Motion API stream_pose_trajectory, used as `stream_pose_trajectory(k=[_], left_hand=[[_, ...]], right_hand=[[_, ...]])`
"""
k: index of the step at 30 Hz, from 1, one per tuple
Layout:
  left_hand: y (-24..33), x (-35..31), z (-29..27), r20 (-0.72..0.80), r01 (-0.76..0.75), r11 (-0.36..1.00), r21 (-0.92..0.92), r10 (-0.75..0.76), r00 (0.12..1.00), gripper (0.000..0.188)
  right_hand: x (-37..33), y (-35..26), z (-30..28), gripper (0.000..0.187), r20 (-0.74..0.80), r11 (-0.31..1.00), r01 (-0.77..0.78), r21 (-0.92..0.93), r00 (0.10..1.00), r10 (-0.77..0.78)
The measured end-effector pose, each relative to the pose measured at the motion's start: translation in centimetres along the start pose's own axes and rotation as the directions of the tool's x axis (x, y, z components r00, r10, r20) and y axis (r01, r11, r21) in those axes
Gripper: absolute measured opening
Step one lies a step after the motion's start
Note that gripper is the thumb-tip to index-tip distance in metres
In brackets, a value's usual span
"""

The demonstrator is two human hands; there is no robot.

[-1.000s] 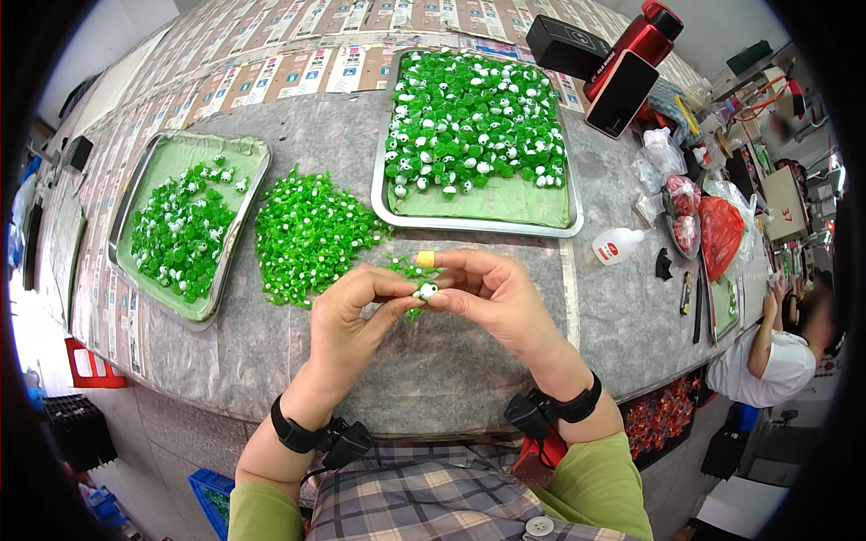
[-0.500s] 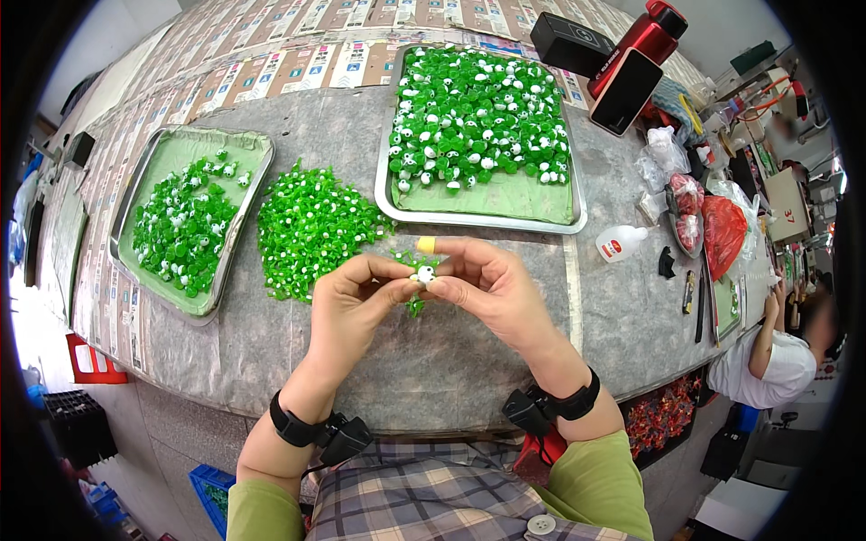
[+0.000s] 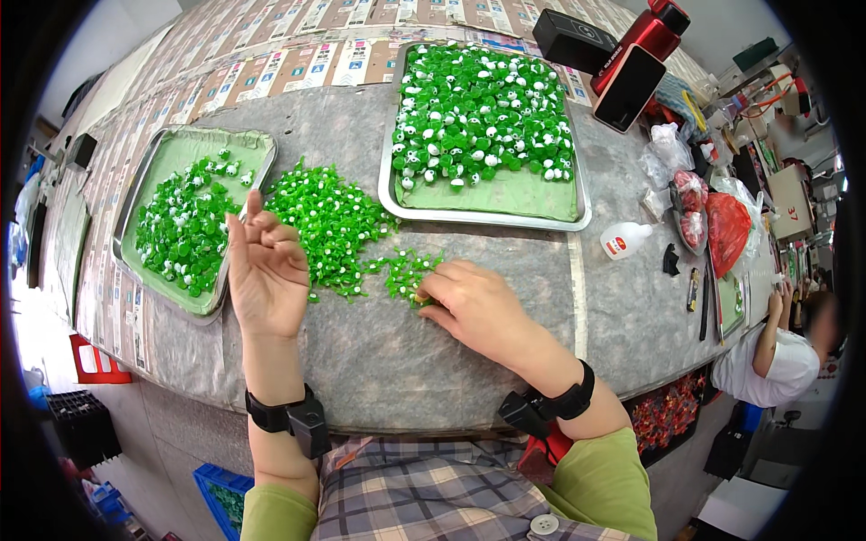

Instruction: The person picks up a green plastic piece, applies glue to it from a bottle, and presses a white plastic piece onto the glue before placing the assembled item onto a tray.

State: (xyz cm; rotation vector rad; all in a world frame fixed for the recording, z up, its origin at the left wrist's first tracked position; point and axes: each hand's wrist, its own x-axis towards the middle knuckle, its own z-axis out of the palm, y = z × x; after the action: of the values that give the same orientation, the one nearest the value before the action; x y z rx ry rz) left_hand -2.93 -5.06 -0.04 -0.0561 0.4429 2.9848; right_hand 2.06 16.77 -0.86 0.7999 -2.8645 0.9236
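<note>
Left hand (image 3: 269, 281): palm up, fingers loosely apart, at smaller metal tray's (image 3: 185, 151) right rim. Right hand (image 3: 475, 302): fingers narrowed over small green-and-white plastic pieces (image 3: 403, 270) on grey-covered bench (image 3: 406, 379); cannot tell if gripping.

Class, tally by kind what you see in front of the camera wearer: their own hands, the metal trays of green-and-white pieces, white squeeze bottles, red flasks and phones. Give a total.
Own hands, left hand and right hand: 2
Metal trays: 2
White squeeze bottle: 1
Red flask: 1
Phone: 1
Total: 7
</note>
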Motion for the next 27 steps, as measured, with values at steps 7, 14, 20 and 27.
stream_pose_trajectory(k=[7, 14, 20, 27], left_hand=[[-4.2, -1.9, 1.6, -0.109, 0.296, 0.691, 0.660, -0.302, 0.947, 0.017], [-6.2, -2.9, 1.6, -0.092, 0.547, 0.614, 0.569, -0.613, 0.785, 0.027], [-6.5, -2.6, 1.1, -0.107, 0.576, 0.665, 0.475, -0.606, 0.788, 0.024], [-6.6, -2.5, 0.7, -0.166, 0.476, 0.742, 0.472, -0.456, 0.874, 0.018]], right_hand=[[0.1, -0.3, -3.0, 0.014, -0.038, 0.833, -0.201, 0.516, 0.966, 0.256], [0.2, -1.1, -3.3, 0.012, -0.189, 0.820, -0.082, 0.566, 0.956, 0.226], [0.2, -0.5, -3.0, 0.012, -0.384, 0.956, 0.089, 0.278, 0.923, 0.025], [-0.6, 0.1, -6.5, 0.009, -0.534, 0.971, 0.178, -0.159, 0.812, -0.237]])
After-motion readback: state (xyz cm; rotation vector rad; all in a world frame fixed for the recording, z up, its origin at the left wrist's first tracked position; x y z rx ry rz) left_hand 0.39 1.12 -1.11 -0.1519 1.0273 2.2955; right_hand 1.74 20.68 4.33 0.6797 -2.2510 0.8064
